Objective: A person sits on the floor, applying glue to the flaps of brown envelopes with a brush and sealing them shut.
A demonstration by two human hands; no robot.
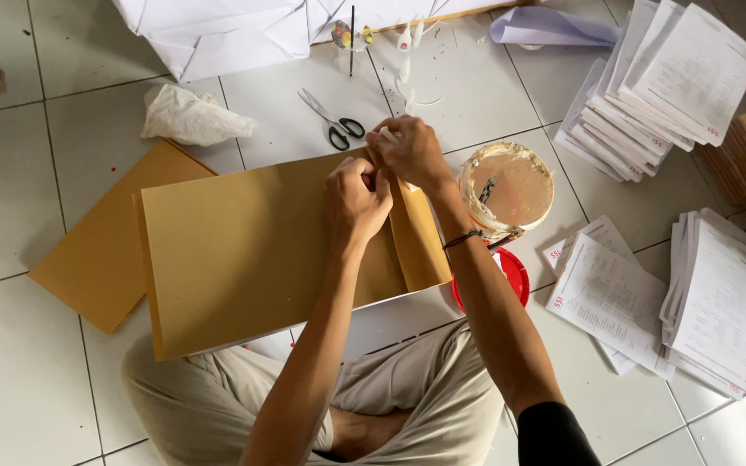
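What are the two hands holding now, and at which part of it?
Both the left hand and the right hand pinch the brown paper sheet at its far edge, by the folded flap.

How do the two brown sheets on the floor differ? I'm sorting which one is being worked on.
The folded brown sheet lies under both hands, the left hand and the right hand pinching its top edge; the flat brown sheet is untouched. The folded sheet has a flap turned over at its right end, while the flat sheet shows no fold. The folded sheet overlaps the flat one. Both share the same tan colour.
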